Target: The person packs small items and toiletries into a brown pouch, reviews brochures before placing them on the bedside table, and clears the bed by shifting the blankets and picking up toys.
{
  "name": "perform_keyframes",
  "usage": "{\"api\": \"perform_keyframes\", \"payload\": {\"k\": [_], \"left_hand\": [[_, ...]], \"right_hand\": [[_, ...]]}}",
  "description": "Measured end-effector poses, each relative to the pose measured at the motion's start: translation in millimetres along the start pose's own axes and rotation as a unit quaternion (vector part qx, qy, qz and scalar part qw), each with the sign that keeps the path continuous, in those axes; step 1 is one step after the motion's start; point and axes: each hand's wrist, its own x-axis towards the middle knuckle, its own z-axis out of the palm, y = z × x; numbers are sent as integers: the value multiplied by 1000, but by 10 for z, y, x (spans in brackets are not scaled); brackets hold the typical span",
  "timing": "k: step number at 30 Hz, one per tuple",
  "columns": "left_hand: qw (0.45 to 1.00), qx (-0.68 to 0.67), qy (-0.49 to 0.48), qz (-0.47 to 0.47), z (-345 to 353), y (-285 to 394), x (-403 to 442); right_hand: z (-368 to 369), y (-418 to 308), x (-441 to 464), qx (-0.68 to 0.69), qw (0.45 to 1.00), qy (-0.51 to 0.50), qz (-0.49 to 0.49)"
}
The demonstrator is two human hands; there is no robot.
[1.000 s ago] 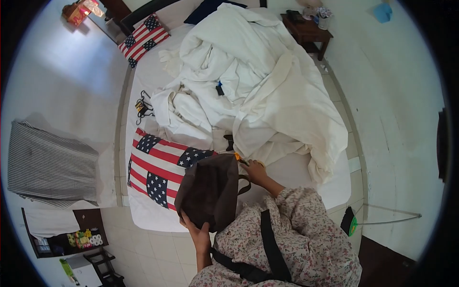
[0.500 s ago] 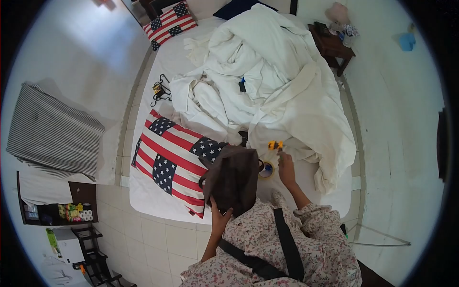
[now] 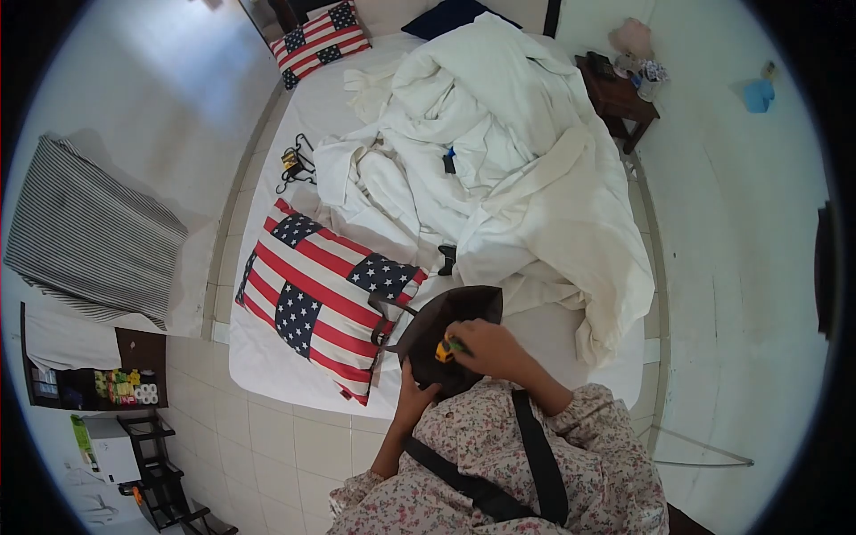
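Observation:
A dark brown fabric bag (image 3: 426, 334) stands at the bed's front edge with its mouth tipped open towards me. My left hand (image 3: 415, 397) grips the near rim of the bag, thumb and fingers closed on it. Over the bag's mouth, my right hand (image 3: 486, 348) holds a small yellow-and-black object (image 3: 444, 349), too small to name for sure. Beside the bag on the left, a stars-and-stripes pillow (image 3: 325, 283) touches its strap. A small black object (image 3: 447, 259) lies on the sheet just beyond the bag. The bag's inside is mostly hidden.
A crumpled white duvet (image 3: 526, 196) covers much of the bed. Black hangers (image 3: 296, 165) lie at its left side. Farther off are a second striped pillow (image 3: 321, 45), a navy pillow (image 3: 455, 18) and a wooden nightstand (image 3: 615, 98). A shelf (image 3: 134, 352) stands at left.
My right hand has moved left and down with the yellow-and-black object, from above the sheet to the bag's mouth. The bag's mouth has opened wider. The yellow-rimmed roll beside it is now hidden.

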Motion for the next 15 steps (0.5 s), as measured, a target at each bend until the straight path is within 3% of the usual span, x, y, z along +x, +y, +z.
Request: {"api": "perform_keyframes", "payload": {"k": [1,4,7,10,13,15], "left_hand": [[1000,-16,1,-3,-11,1,-19],[998,-43,18,-43,-70,1,-61],[997,7,76,-27,-119,-154,-151],[996,3,87,9,-198,-410,-203],[996,-13,82,40,-227,-440,-221],[995,12,85,56,-240,-363,-229]], "right_hand": [[115,18,21,-29,997,-71,16],[340,108,57,-27,994,68,-87],[293,275,174,71,976,206,-29],[569,1021,211,66,939,323,98],[922,1785,117,-1,967,144,211],[1201,2064,21,-63,983,64,162]]}}
